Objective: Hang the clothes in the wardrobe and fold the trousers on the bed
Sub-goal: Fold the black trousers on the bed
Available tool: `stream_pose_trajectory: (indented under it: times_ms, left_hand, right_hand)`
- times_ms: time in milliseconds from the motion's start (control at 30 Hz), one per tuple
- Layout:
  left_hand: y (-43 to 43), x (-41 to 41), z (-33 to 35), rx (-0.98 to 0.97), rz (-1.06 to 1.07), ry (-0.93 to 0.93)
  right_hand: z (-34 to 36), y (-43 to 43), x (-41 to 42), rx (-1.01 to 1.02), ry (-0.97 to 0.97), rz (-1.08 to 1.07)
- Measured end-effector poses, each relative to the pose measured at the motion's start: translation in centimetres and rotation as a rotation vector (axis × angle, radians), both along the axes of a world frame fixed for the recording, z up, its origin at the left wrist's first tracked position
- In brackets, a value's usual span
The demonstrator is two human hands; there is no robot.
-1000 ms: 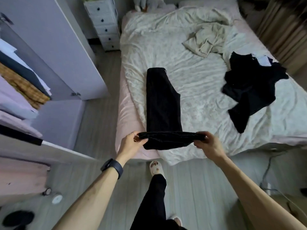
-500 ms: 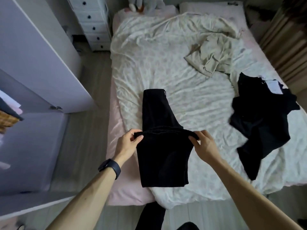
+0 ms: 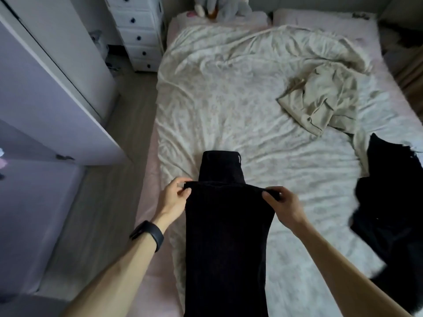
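Bedroom in dim, soft daylight. Pale wood-plank floor point(image 3: 103, 191) runs down left of centre. Lilac wardrobe point(image 3: 34, 110) fills left edge. White chest of drawers point(image 3: 137, 30) with dark knobs at top, left of centre. Bed point(image 3: 229, 99) with crumpled pale floral sheet fills centre and right. Pink pillow point(image 3: 320, 19) and grey plush toy point(image 3: 229, 10) along top edge.

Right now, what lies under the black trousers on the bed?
The wrinkled pale bedsheet lies under the black trousers. Left hand and right hand pinch their folded upper layer; whatever it covers cannot be seen.
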State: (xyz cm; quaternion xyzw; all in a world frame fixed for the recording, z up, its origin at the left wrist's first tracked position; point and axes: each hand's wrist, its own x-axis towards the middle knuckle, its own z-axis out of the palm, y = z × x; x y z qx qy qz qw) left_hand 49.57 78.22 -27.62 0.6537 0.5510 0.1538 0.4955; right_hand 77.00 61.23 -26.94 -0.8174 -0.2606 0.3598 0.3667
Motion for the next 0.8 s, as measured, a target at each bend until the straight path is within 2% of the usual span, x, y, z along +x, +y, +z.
stream_pose_trajectory:
  times_ms: [133, 433, 600, 733, 767, 800]
  left_hand:
    - [6.3, 4.0, -2.7, 0.063, 0.029, 0.029]
    - [15.8, 10.7, -13.6, 0.058, 0.104, 0.181]
    - [17.5, 12.4, -17.0, 0.060, 0.168, 0.144]
    - [18.5, 13.2, -18.2, -0.065, 0.085, 0.271]
    - [18.3, 13.1, -18.2, -0.038, 0.070, 0.302]
    - [17.8, 12.9, -18.2, 0.089, 0.059, 0.344]
  right_hand:
    - [-2.0, 7.6, 3.8, 0.011, -0.049, -0.037]
    - [-13.2, 18.2, 10.0, -0.027, -0.053, -0.072]
    - [-17.2, 20.7, 11.1, -0.026, -0.053, -0.136]
    - [-19.1, 22.0, 11.2, -0.095, -0.054, -0.148]
    - [-19.4, 21.9, 10.7, -0.113, -0.047, -0.174]
    - [-19.5, 21.5, 10.0, -0.117, -0.080, -0.202]
